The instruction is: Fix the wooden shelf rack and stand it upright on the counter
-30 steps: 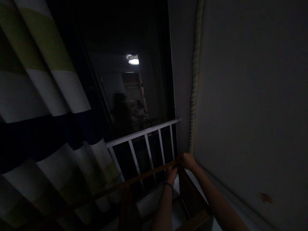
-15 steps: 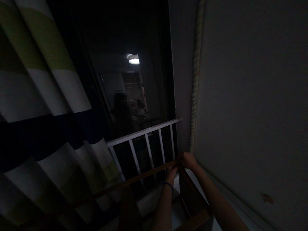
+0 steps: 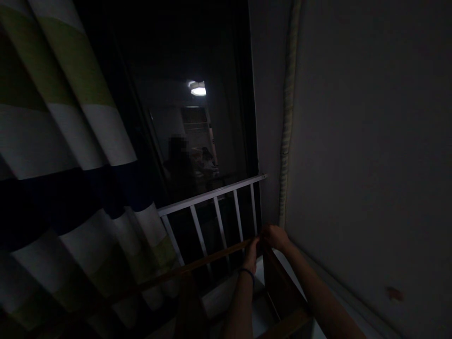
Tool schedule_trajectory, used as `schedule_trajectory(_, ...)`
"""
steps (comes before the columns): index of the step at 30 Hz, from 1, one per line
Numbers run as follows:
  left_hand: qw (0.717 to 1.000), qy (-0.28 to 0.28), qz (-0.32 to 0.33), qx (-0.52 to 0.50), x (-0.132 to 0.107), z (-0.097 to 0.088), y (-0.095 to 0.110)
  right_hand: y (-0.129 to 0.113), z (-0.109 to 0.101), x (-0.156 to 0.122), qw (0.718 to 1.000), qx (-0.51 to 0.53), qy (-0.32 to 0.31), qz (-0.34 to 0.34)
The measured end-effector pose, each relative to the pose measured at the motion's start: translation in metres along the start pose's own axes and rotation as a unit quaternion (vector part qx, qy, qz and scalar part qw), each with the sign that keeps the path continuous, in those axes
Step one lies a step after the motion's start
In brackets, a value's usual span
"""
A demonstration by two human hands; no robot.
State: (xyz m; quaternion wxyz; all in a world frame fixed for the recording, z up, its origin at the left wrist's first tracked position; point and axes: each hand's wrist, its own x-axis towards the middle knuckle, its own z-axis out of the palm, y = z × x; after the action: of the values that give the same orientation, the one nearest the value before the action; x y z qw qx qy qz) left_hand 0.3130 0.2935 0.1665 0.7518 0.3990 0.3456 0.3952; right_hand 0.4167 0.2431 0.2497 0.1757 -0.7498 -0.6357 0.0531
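A dark wooden frame (image 3: 219, 254) with a long top rail and slatted or panelled sides stands in front of me. My right hand (image 3: 276, 236) is closed over its far corner, fingers curled round the wood beside the wall. Just left of it, my left hand (image 3: 251, 254), with a dark band at the wrist, grips the rail by the same corner from below and in front. Dim light hides most fingertips and whatever small part may lie between the hands. A side panel (image 3: 282, 280) of the frame runs from the corner back towards me.
A white metal railing (image 3: 215, 193) crosses the dark window (image 3: 226, 132), which reflects a lamp and a room. Striped curtains (image 3: 88, 136) hang at the left. A wrapped pipe (image 3: 287, 113) runs down the corner next to the right-hand wall (image 3: 370, 141).
My left hand has shifted slightly up, its fingers now over the rail near the corner. My right hand stays at the corner. The view has shifted very slightly.
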Motion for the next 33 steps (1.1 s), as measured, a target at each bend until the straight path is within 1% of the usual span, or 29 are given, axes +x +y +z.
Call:
schedule_trajectory(7,1.000,-0.009,0.001,0.009,-0.002,0.000,0.004,0.000,0.001,-0.001,1.000,0.013,0.020,0.002)
schedule_trajectory(10,1.000,-0.010,-0.002,0.005,-0.004,0.001,0.006,0.002,0.000,-0.001,0.999,0.021,0.036,0.016)
schedule_trajectory(13,1.000,-0.008,-0.011,0.007,-0.004,0.002,0.006,0.004,0.000,0.001,0.993,0.050,0.097,0.037)
schedule_trajectory(16,1.000,-0.003,-0.017,-0.001,-0.002,0.001,0.005,0.005,0.003,0.004,0.983,0.079,0.162,0.032)
schedule_trajectory(18,1.000,0.001,-0.018,-0.009,0.000,-0.001,0.003,0.007,0.006,0.006,0.979,0.088,0.180,0.033)
schedule_trajectory(22,1.000,0.010,-0.020,-0.008,0.002,-0.002,0.001,0.010,0.010,0.009,0.982,0.092,0.161,0.017)
schedule_trajectory(27,1.000,0.015,-0.023,-0.008,-0.004,0.003,0.007,0.011,0.008,0.008,0.988,0.091,0.115,-0.052)
schedule_trajectory(29,1.000,0.013,-0.025,-0.012,-0.005,0.005,0.008,0.010,0.005,0.007,0.989,0.080,0.099,-0.070)
schedule_trajectory(33,1.000,0.012,-0.025,-0.014,-0.004,0.005,0.008,0.005,-0.002,0.002,0.995,0.036,0.081,-0.053)
